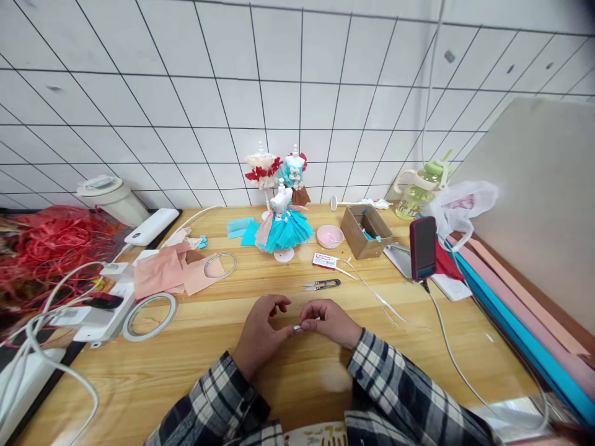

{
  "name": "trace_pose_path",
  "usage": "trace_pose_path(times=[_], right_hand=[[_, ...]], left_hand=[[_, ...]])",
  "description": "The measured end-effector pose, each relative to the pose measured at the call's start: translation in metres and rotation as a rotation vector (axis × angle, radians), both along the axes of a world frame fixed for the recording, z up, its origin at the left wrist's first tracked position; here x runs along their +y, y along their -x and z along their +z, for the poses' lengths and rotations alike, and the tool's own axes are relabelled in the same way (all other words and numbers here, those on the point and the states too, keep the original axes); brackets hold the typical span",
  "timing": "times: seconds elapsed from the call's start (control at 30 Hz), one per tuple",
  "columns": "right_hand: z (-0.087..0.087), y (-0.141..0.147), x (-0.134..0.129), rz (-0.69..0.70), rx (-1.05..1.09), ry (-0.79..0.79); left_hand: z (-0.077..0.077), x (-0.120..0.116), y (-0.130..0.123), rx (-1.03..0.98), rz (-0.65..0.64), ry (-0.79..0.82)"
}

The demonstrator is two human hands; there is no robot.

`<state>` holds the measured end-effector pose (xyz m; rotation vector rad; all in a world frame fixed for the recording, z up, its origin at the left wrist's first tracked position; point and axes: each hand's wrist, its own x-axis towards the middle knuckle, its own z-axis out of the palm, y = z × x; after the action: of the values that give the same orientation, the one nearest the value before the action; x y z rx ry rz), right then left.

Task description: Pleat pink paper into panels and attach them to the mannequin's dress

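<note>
Above the front middle of the table, both hands meet over a small white piece (298, 327), perhaps ribbon; its exact kind is too small to tell. My right hand (331, 322) pinches it between thumb and fingertips. The thumb of my left hand (263, 333) reaches to its other end, while the left fingers curve above, apart from the thumb. Just beyond lie thread snips (322, 285). Narrow white ribbons (379, 297) trail on the right from a small white-and-red box (325, 261). Behind stands a miniature dress form with a turquoise paper skirt (286, 230).
Two more dressed forms (263, 170) stand by the tiled wall. A pink bowl (330, 236) and wooden box (367, 232) are at centre right. Tape rolls (150, 317), peach paper (160, 272) and a power strip (109, 310) lie left. A phone (423, 248) stands upright, trailing a cable, right.
</note>
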<state>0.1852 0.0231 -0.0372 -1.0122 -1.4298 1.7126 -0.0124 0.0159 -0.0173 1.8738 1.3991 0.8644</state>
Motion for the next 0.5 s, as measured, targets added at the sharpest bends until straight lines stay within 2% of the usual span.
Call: trace_pose_path(times=[0.1,0.23,0.43,0.5], right_hand=[[0.0019,-0.0021,0.0015,-0.093,-0.027,0.004],[0.0028,-0.0028,0.0024,-0.206,-0.037,-0.021],[-0.0038,0.0011,0.0019,-0.19,-0.158,-0.146],[-0.0028,0.0022,-0.0005,-0.249,-0.218,-0.278]], left_hand=[[0.0007,0.003,0.0015,-0.053,-0.085,0.095],[-0.0007,0.0056,0.0022,-0.261,-0.236,0.255],[-0.0015,0.004,-0.0022,-0.278,-0.216,0.275],[-0.0014,0.0034,-0.004,-0.272,-0.181,0.263]])
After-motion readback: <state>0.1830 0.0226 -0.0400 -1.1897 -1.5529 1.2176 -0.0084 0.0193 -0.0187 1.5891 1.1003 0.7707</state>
